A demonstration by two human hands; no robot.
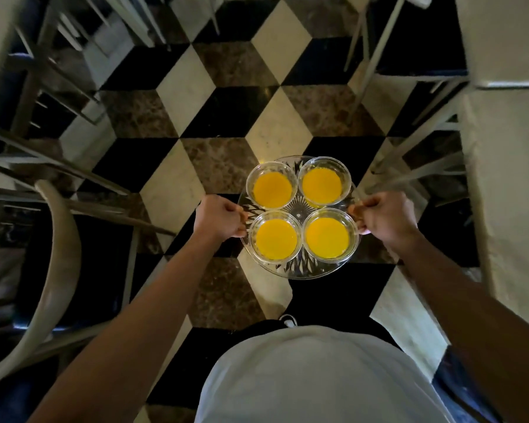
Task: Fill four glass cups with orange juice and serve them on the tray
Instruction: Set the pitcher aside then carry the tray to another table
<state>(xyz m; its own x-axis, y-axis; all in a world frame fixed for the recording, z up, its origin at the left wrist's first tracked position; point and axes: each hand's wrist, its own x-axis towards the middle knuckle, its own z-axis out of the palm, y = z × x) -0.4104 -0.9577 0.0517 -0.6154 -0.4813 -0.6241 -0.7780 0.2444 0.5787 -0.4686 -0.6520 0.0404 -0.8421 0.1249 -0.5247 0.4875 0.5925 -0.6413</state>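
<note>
i see a round glass tray point(290, 271) held up over the floor point(196, 87), with nothing under it. my left hand point(219, 216) grips the tray's left edge, fingers curled tight round the rim. my right hand point(385, 216) grips the right edge the same way. four cups sit close together on the tray, two in back and two in front: back left cup point(271, 189), back right cup point(322, 185), front left cup point(276, 239), front right cup point(327, 238). each one has juice point(327, 239) in it. chairs point(52, 270) stand at my left, and a white cloth point(507, 178) hangs at my right.
</note>
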